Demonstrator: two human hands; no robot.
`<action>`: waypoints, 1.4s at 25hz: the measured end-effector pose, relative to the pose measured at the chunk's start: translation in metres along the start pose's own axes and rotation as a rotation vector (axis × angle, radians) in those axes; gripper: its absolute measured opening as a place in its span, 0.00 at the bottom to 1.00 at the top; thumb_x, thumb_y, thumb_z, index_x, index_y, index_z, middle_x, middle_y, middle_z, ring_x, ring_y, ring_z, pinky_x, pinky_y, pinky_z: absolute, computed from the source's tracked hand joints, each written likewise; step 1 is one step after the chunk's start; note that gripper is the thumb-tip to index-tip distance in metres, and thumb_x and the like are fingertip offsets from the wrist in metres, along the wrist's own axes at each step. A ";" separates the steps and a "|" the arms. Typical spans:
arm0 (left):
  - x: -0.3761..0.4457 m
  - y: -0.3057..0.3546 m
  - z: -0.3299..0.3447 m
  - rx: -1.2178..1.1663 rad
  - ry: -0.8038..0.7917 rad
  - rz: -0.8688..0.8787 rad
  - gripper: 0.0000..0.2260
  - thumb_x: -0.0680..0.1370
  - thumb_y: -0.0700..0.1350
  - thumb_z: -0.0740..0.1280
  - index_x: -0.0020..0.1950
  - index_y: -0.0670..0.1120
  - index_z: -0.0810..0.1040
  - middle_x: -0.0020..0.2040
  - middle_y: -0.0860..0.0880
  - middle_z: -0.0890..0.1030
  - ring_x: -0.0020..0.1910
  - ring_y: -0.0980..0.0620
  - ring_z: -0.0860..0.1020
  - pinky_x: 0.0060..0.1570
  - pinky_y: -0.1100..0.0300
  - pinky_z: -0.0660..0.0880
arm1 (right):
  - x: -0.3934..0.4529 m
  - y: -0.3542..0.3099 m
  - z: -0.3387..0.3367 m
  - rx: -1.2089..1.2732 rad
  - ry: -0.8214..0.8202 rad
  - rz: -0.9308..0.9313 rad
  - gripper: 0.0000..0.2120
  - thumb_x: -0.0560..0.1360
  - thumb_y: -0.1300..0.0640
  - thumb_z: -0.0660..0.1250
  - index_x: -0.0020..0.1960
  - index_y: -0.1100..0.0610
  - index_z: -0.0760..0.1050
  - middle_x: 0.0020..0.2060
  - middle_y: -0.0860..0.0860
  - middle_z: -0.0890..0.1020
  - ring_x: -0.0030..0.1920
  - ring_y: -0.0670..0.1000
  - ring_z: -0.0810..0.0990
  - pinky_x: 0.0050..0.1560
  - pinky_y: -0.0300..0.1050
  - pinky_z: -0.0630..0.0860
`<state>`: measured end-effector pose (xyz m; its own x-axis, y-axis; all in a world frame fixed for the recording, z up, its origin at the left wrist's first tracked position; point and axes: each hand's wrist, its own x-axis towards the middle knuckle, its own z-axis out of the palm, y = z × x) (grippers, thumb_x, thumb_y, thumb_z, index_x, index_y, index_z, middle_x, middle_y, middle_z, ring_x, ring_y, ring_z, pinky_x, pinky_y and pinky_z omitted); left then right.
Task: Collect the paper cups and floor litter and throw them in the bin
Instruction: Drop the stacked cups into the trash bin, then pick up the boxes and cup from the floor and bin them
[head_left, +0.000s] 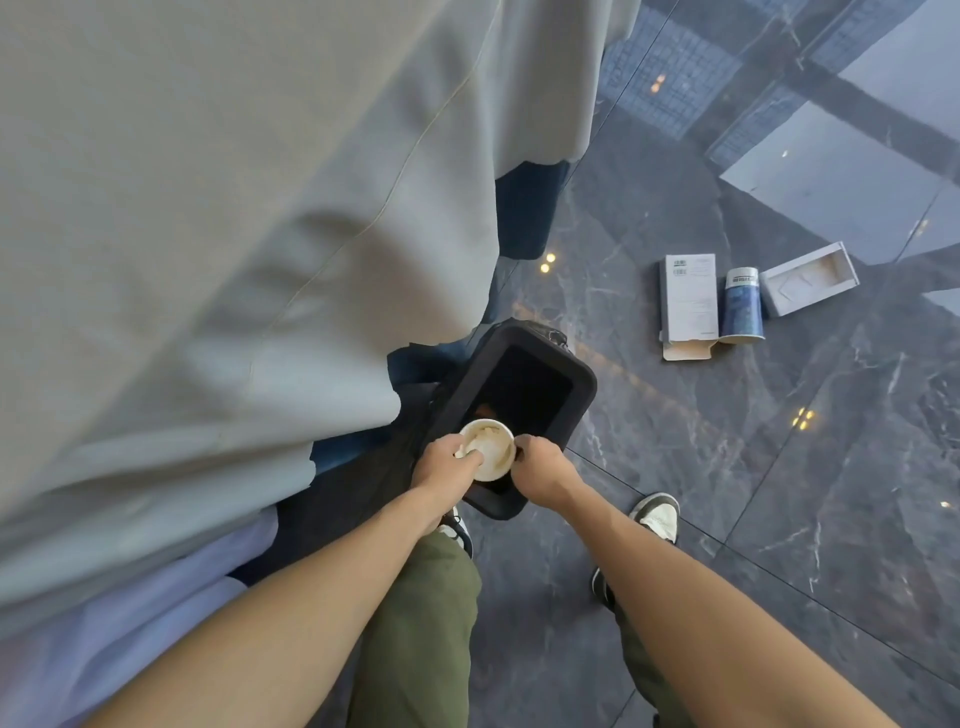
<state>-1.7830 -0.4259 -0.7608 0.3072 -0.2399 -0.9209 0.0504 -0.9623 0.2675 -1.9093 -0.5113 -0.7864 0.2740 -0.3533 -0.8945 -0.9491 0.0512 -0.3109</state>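
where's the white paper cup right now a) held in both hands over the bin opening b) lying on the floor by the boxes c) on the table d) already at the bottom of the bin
a: the white paper cup sits between the left hand and right hand, right above the open black bin.

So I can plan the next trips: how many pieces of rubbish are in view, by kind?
Paper cups: 2, the white cup held over the bin and the blue cup on the floor.
Cardboard boxes: 2, the flat box and the open tray.
Total: 4
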 end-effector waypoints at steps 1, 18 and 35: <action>0.003 0.000 0.002 0.005 -0.002 0.009 0.07 0.78 0.45 0.66 0.52 0.46 0.82 0.53 0.42 0.83 0.56 0.38 0.82 0.56 0.48 0.79 | 0.001 -0.001 0.001 -0.014 -0.033 -0.008 0.20 0.76 0.64 0.57 0.64 0.59 0.79 0.59 0.57 0.83 0.57 0.59 0.82 0.59 0.56 0.80; -0.240 0.187 0.038 0.440 0.135 0.400 0.23 0.82 0.47 0.69 0.77 0.47 0.74 0.73 0.45 0.78 0.71 0.45 0.77 0.70 0.52 0.73 | -0.224 0.080 -0.228 -0.101 0.092 -0.088 0.25 0.76 0.50 0.66 0.72 0.53 0.74 0.70 0.58 0.75 0.71 0.58 0.73 0.71 0.49 0.70; -0.311 0.442 0.158 0.635 0.188 0.869 0.32 0.80 0.58 0.70 0.81 0.48 0.68 0.80 0.44 0.69 0.79 0.44 0.67 0.76 0.51 0.66 | -0.310 0.153 -0.488 -0.065 0.689 -0.095 0.35 0.78 0.42 0.66 0.80 0.52 0.60 0.80 0.61 0.58 0.79 0.63 0.59 0.76 0.56 0.62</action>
<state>-2.0070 -0.7964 -0.4008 0.1434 -0.8981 -0.4157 -0.7371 -0.3773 0.5607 -2.2154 -0.8494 -0.3995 0.2152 -0.8667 -0.4500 -0.9391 -0.0573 -0.3387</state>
